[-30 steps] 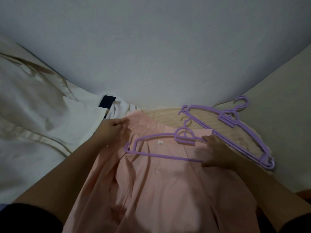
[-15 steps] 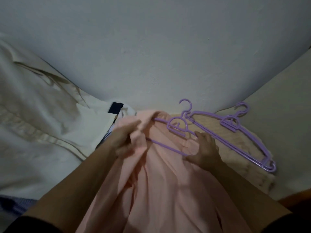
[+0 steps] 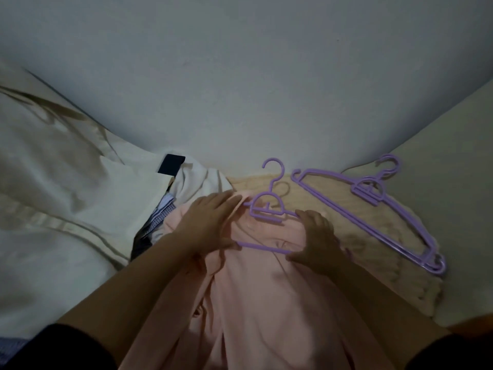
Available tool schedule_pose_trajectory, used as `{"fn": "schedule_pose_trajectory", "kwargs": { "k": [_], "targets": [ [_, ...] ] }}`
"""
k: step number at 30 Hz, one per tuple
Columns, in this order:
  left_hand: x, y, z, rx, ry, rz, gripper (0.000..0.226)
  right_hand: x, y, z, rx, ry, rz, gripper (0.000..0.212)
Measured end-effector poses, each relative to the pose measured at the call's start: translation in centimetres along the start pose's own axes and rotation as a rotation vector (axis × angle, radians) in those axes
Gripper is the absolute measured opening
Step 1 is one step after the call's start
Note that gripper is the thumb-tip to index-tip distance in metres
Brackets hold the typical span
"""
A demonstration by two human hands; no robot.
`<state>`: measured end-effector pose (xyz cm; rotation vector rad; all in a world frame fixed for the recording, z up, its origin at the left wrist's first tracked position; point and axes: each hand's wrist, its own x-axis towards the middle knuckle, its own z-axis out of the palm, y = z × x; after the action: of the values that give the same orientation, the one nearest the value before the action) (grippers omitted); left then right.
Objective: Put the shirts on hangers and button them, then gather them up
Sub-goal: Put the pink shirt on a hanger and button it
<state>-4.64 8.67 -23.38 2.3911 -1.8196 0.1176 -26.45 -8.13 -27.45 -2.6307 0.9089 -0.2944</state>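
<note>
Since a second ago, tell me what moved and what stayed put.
The left hand let go of the bunched collar and now lies flat over the pink shirt, which now covers the left arm of the purple hanger. The right hand slid along to grip the hanger's right side. The spare hangers stayed in place.

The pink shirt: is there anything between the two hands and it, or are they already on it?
Nothing visible stands between. The left hand lies with straight fingers on the pink shirt at its collar, and the right hand rests on it by the purple hanger. The spare hangers lie apart, to the right.
</note>
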Motion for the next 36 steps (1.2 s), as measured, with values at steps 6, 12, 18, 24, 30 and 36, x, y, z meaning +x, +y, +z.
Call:
{"fn": "schedule_pose_trajectory", "kwargs": {
  "k": [6, 12, 18, 24, 30, 36],
  "targets": [
    [-0.4, -1.1, 2.5, 0.028, -0.084, 0.013, 0.115, 1.1, 1.1, -0.3, 0.149, -0.18, -0.019, 0.104],
    [-1.0, -2.0, 4.2, -0.046, -0.099, -0.006, 0.119, 2.5, 4.2, -1.7, 0.384, 0.017, 0.331, 0.025],
    [-1.3, -2.3, 4.1, -0.166, -0.037, 0.059, 0.111, 2.0, 5.3, -1.7, 0.498, -0.223, 0.501, 0.036],
    [-2.1, -2.6, 2.8, -0.196, -0.029, 0.077, 0.108, 2.3, 5.2, -2.9, 0.573, -0.403, 0.619, 0.054],
    [-3.1, -2.5, 0.5, -0.193, -0.129, 0.039, 0.108, 2.3, 5.6, -4.4, 0.848, -0.142, 0.611, 0.044],
    [-2.1, -1.0, -3.0, -0.089, -0.238, -0.093, 0.107, 2.2, 3.3, -7.1, 0.677, -0.065, 0.421, 0.039]
  ]
}}
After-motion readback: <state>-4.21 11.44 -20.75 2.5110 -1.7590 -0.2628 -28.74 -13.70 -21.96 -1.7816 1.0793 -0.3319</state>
